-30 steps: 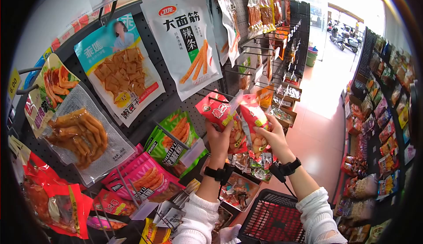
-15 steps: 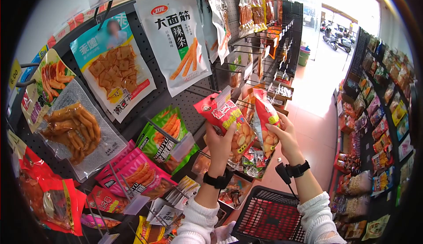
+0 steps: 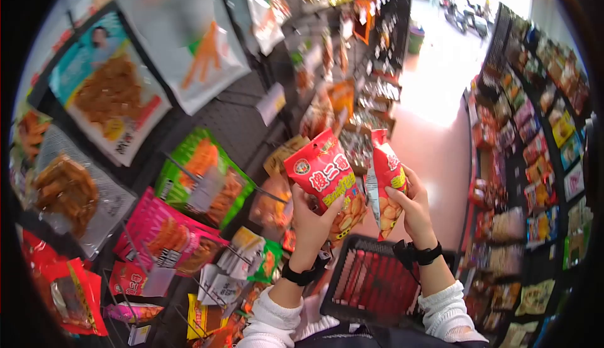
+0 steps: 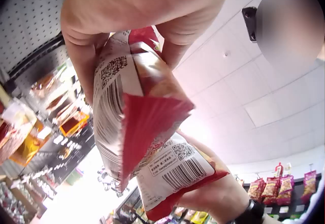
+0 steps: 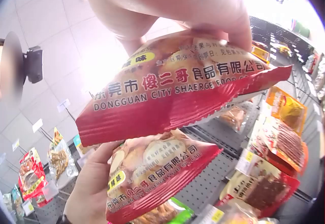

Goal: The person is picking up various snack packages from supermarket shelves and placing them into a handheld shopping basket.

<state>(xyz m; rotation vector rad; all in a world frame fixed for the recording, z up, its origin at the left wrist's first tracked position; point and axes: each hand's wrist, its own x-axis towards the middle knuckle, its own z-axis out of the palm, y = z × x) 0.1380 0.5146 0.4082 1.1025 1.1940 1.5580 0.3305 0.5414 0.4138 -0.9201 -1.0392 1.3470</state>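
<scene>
In the head view my left hand [image 3: 311, 228] grips a red snack bag [image 3: 328, 181] by its left side, thumb across the front, which faces me. My right hand [image 3: 416, 206] pinches a second red bag [image 3: 387, 184], turned partly edge-on, at its right side. The two bags are held side by side with a narrow gap at their tops. The left wrist view shows the barcoded back of the nearer bag [image 4: 114, 102] between thumb and fingers. In the right wrist view the bag bottom [image 5: 177, 102] shows printed lettering.
A dark shopping basket [image 3: 336, 279] stands below the hands. At left, hooks hold a green bag [image 3: 204, 175], a pink bag [image 3: 167, 235] and other packets. The aisle floor [image 3: 434, 147] runs ahead, with stocked shelves [image 3: 538, 178] along the right and scooters [image 3: 469, 18] outside.
The head view has shifted, with the shelf goods moving left and down. Both hands still hold their bags; the left bag faces me more squarely, and the bags have separated.
</scene>
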